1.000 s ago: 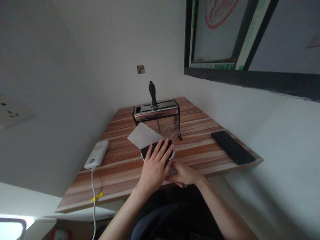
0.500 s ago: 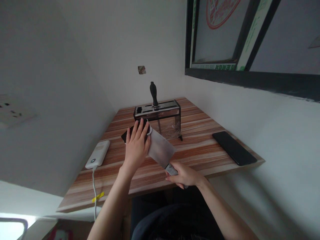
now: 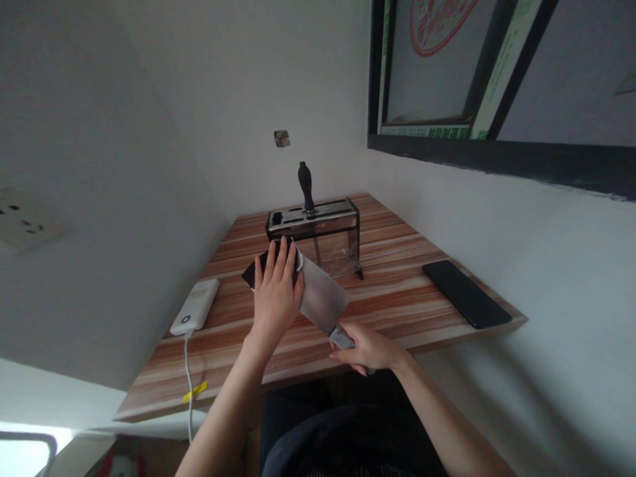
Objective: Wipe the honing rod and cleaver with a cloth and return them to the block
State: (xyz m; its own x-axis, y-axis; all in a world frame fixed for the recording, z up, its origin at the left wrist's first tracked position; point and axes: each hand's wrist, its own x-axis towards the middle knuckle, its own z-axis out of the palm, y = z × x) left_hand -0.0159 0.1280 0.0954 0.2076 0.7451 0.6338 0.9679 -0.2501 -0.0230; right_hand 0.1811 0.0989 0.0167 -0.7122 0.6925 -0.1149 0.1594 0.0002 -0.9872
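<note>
My right hand is closed around the grey handle of a cleaver near the table's front edge. The cleaver's broad pale blade points up and to the left. My left hand lies over the far end of the blade, fingers stretched out. Under its fingers is a flat black piece whose kind I cannot make out. A thin white edge shows beside the left hand, against the blade. The palm hides the blade's far end.
Behind my hands stands a metal and black knife holder with a clear side; a black handle sticks up from it. A black phone lies right, a white power bank with a cable left. Walls border the wooden table.
My left hand has shifted slightly right and down over the blade's far end. My right hand and the cleaver stay almost where they were.
</note>
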